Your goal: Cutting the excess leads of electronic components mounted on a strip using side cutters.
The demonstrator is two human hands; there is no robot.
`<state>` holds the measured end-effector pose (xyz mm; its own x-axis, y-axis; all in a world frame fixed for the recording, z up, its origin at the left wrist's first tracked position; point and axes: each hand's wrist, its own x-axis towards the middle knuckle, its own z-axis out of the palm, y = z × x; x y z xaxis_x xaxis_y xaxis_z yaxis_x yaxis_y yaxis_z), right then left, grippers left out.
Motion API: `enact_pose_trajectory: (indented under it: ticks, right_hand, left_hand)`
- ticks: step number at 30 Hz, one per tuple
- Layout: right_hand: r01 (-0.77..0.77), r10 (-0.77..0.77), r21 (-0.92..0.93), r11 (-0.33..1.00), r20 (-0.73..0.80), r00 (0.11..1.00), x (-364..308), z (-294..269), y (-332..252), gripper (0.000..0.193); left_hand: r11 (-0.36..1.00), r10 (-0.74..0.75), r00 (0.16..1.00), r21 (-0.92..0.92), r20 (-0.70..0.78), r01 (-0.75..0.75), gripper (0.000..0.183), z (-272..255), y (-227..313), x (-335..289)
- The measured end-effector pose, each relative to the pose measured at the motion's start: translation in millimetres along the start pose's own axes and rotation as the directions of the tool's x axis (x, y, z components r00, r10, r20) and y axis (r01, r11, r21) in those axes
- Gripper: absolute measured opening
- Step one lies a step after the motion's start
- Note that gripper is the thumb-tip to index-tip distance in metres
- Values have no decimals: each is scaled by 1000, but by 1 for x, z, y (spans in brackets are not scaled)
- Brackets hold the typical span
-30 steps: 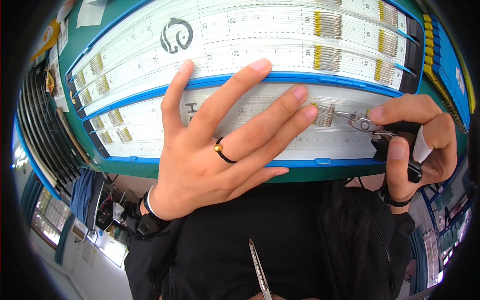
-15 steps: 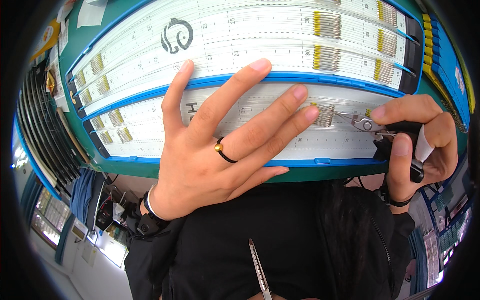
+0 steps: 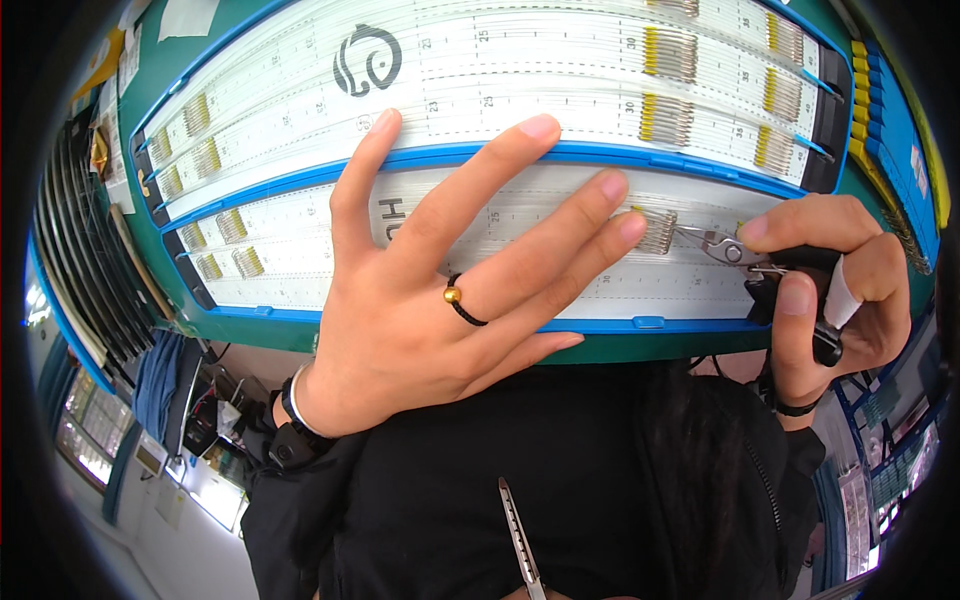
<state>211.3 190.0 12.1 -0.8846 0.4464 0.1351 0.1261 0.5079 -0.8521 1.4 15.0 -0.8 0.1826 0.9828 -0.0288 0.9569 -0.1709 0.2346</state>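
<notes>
My left hand (image 3: 395, 310) lies spread and palm down across a long blue-rimmed fishing rig case (image 3: 590, 325), fingers stretched out. Under its fingertips run fine clear lines. Just right of those tips is a row of small metal hooks with yellow bindings (image 3: 657, 232). My right hand (image 3: 865, 275) is closed round small black-handled pliers (image 3: 738, 250), whose silver jaws point left and reach close to the hooks. Whether the jaws grip a hook is too small to tell. A whitish strip wraps one finger of my right hand.
The case's other half (image 3: 560, 70) lies open at the far side, with more lines and hook rows. Dark curved slats (image 3: 95, 250) stand at the left. Blue and yellow boxes (image 3: 890, 160) sit at the right on the green table top (image 3: 150, 75). A silver pointed tool (image 3: 518, 535) hangs before my chest.
In the picture the case and my left hand stand slightly further right. My right hand and the pliers have hardly moved.
</notes>
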Motion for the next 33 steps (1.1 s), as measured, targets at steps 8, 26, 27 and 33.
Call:
enact_pose_trajectory:
  ticks: [8, 26, 27, 33]
  right_hand:
    - [30, -28, 76, 997, -28, 999, 1, 7, 4, 25]
    - [-47, 54, 127, 991, -57, 997, -3, 5, 0, 24]
    - [-54, 62, 133, 990, -59, 996, -2, 5, -1, 24]
    - [-59, 69, 143, 988, -68, 995, -3, 4, -2, 25]
  left_hand:
    - [1000, -19, 999, 22, -38, 20, 56, 0, 2, -2]
    - [1000, -19, 999, -12, -31, 19, 58, 0, 2, 0]
    - [1000, -20, 1000, -8, -18, 20, 58, -1, 2, 0]
    - [1000, -11, 1000, -5, 6, 11, 59, -1, 2, 2]
